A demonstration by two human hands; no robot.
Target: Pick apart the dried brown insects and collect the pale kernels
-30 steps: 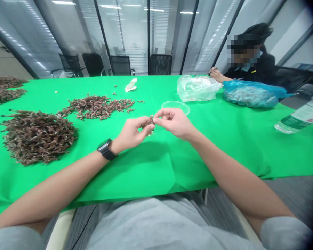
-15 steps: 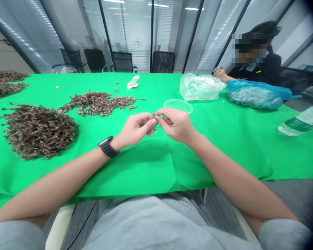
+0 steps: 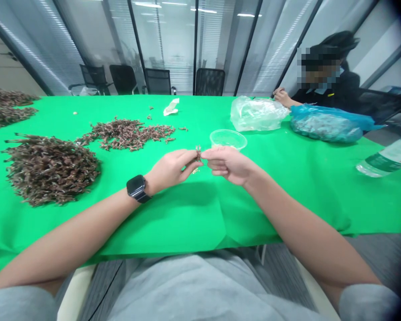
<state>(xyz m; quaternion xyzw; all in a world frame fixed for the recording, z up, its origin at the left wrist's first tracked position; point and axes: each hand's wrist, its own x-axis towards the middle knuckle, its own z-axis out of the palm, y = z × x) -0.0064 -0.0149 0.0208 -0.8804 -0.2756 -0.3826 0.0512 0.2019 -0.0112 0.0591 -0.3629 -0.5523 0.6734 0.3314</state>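
My left hand (image 3: 172,169) pinches a small brown dried sprig (image 3: 198,154) between thumb and fingertips. My right hand (image 3: 229,165) is right beside it, its curled fingertips close to the sprig, with nothing visible in them. A few pale bits (image 3: 195,170) show just below the sprig. To the left on the green cloth lie a large heap of brown sprigs (image 3: 50,169) and a looser spread of them (image 3: 127,135). A clear plastic tub (image 3: 227,139) with pale contents stands just beyond my right hand.
A co-worker (image 3: 321,76) sits at the far right, with a hand (image 3: 282,97) near a clear plastic bag (image 3: 257,114). A blue bag (image 3: 325,124) of pale contents and a water bottle (image 3: 386,156) lie on the right. Several black chairs stand beyond the table.
My right hand has drawn slightly right and lower, away from the sprig, so the hands are further apart. My left hand still pinches the sprig.
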